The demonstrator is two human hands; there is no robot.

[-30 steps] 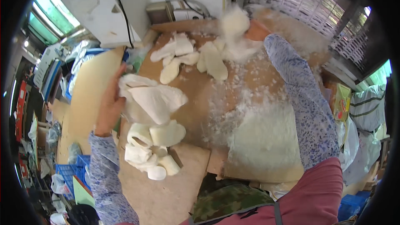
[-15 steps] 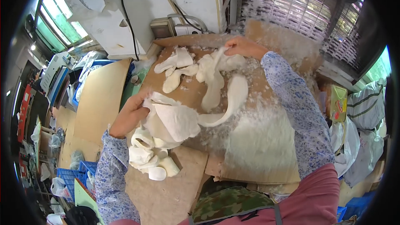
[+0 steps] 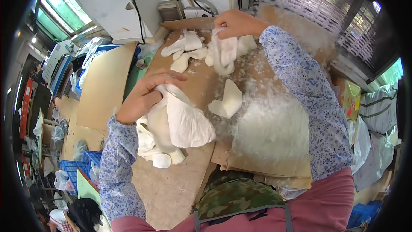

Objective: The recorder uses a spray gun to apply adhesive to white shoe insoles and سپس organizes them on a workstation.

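Note:
My left hand pinches the upper edge of a white, soft sheet-like piece, folded over and hanging down. Below it lies a pile of cream-white cut pieces. Farther off, my right hand is closed on a limp white strip of padding that droops toward the cardboard. Just left of that strip are more white pieces, lying in a loose cluster. A bent cream piece rests between my hands.
A thick patch of white fluff covers the cardboard on the right. Loose fibres cling to the grille behind. A brown board leans at left, above blue crates. A grey socket box sits by the wall.
My right hand has moved left and slightly toward the wall with the strip. The long curved piece between my hands now lies as a shorter bent shape. My left hand has shifted right and farther away.

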